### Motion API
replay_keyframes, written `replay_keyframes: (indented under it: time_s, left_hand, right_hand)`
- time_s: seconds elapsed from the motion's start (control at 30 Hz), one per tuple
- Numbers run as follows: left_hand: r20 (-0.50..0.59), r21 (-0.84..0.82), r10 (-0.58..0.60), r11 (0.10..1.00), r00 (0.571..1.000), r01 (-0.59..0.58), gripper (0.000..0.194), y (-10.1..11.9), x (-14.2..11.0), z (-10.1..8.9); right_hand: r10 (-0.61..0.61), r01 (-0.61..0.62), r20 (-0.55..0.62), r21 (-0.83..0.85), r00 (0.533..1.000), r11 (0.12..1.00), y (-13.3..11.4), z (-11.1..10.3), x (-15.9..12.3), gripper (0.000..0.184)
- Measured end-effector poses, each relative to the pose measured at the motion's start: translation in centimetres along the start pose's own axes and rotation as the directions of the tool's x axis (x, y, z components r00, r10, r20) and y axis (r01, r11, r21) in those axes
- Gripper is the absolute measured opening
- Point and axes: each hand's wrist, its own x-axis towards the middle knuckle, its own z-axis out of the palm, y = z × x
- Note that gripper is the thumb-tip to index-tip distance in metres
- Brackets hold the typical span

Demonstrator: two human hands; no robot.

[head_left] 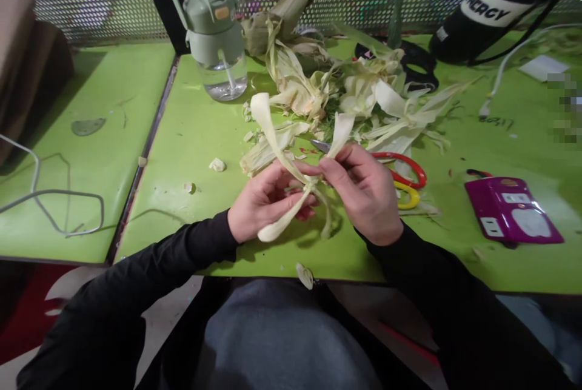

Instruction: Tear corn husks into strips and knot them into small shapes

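Note:
Above the front part of the green table, a pale corn husk (273, 129) is held between both hands, its strips spreading out from a knotted middle. My left hand (266, 199) is closed around that middle from the left. With thumb and fingertips together, my right hand (366, 191) pinches the husk at the base of its upper right strip. Just beyond my right hand lie scissors (421, 170) with red and yellow handles, partly hidden by the hand and by husk scraps. A heap of corn husks (302, 90) spreads across the table behind both hands.
A clear-bottomed drink bottle (222, 68) stands at the back left. On the right are a purple flat case (513, 211), a white cable (500, 68) and a leaning black bottle (482, 17). A perforated screen (113, 8) borders the back. Small husk scraps (217, 164) dot the table (177, 141).

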Motion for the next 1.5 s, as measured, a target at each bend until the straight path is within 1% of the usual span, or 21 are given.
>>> replay_keyframes:
  time_s: [0.13, 0.2, 0.37, 0.43, 0.5, 0.57, 0.6, 0.7, 0.8, 0.87, 0.97, 1.03, 1.13, 1.27, 1.33, 1.4, 1.43, 1.5]
  left_hand:
    - [-0.009, 0.029, -0.039, 0.999, 0.999, 0.039, 0.038, -0.1, 0.1, -0.2]
    - [-0.029, 0.046, -0.034, 0.998, 0.999, 0.036, 0.038, -0.1, 0.2, -0.3]
    - [-0.142, 0.102, 0.055, 0.994, 0.988, -0.040, 0.034, 0.1, 0.4, -0.2]
    - [-0.122, 0.084, 0.080, 0.994, 0.989, -0.070, 0.031, 0.2, 0.3, -0.3]
    - [-0.051, 0.051, 0.080, 0.996, 0.995, -0.078, 0.028, 0.3, 0.2, -0.4]
    - [0.002, 0.024, 0.056, 0.998, 0.998, -0.056, 0.027, 0.3, 0.1, -0.5]
    - [0.011, 0.016, 0.031, 0.999, 0.999, -0.031, 0.027, 0.3, 0.1, -0.5]
    - [-0.002, -0.011, -0.027, 1.000, 1.000, 0.027, 0.030, 0.4, 0.1, -0.5]
    - [-0.032, -0.045, 0.019, 0.999, 0.999, -0.020, 0.031, 0.5, 0.2, -0.4]
    - [-0.063, -0.064, 0.029, 0.997, 0.998, -0.033, 0.032, 0.6, 0.3, -0.4]
    - [-0.098, -0.108, -0.049, 0.993, 0.994, 0.038, 0.035, 0.5, 0.5, -0.6]
    - [-0.106, -0.158, -0.119, 0.982, 0.987, 0.101, 0.037, 0.4, 0.6, -0.7]
    - [-0.127, -0.231, -0.190, 0.960, 0.974, 0.157, 0.040, 0.3, 0.9, -0.9]
    - [-0.143, -0.272, -0.258, 0.939, 0.955, 0.213, 0.038, 0.2, 1.1, -1.1]
    - [-0.155, -0.248, -0.237, 0.949, 0.959, 0.194, 0.039, 0.2, 1.1, -1.2]
    - [-0.164, -0.179, -0.156, 0.976, 0.974, 0.126, 0.039, 0.3, 0.9, -1.2]
    - [-0.151, -0.125, -0.104, 0.989, 0.983, 0.085, 0.038, 0.3, 0.9, -1.3]
    - [-0.091, -0.004, -0.004, 1.000, 0.996, 0.004, 0.036, 0.3, 0.7, -1.3]
  right_hand:
    - [0.026, -0.026, 0.012, 0.009, 1.000, 1.000, 0.2, 0.1, -0.1, 0.024]
    - [0.033, -0.034, 0.037, 0.030, 0.999, 0.999, 0.2, 0.1, -0.2, 0.025]
    - [0.045, -0.048, 0.070, 0.050, 0.997, 0.998, 0.0, 0.2, -0.2, 0.030]
    - [0.047, -0.053, 0.074, 0.071, 0.996, 0.996, 0.0, 0.2, -0.2, 0.033]
    - [0.040, -0.047, 0.081, 0.087, 0.996, 0.995, 0.0, 0.1, -0.1, 0.037]
    - [0.036, -0.044, 0.092, 0.088, 0.995, 0.995, 0.1, 0.1, -0.1, 0.039]
    - [0.038, -0.046, 0.099, 0.085, 0.994, 0.995, 0.1, 0.1, -0.1, 0.039]
    - [0.050, -0.058, 0.109, 0.074, 0.993, 0.996, 0.0, 0.1, -0.2, 0.038]
    - [0.063, -0.076, 0.124, 0.104, 0.990, 0.992, -0.1, 0.2, -0.4, 0.034]
    - [0.073, -0.098, 0.161, 0.151, 0.984, 0.984, -0.1, 0.2, -0.5, 0.029]
    - [0.055, -0.087, 0.197, 0.159, 0.979, 0.984, -0.2, 0.2, -0.6, 0.027]
    - [0.029, -0.048, 0.167, 0.112, 0.985, 0.993, -0.2, 0.2, -0.6, 0.027]
    - [-0.024, 0.022, 0.116, 0.025, 0.993, 0.999, -0.1, 0.1, -0.4, 0.027]
    - [-0.093, 0.101, 0.104, -0.076, 0.990, 0.992, 0.3, 0.0, -0.3, 0.024]
    - [-0.094, 0.101, 0.101, -0.066, 0.990, 0.993, 0.4, 0.0, -0.3, 0.024]
    - [-0.081, 0.085, 0.092, -0.041, 0.992, 0.995, 0.4, 0.0, -0.3, 0.024]
    - [-0.072, 0.075, 0.086, -0.033, 0.994, 0.997, 0.4, 0.1, -0.2, 0.025]
    - [-0.052, 0.054, 0.083, -0.027, 0.995, 0.998, 0.4, 0.1, -0.2, 0.025]
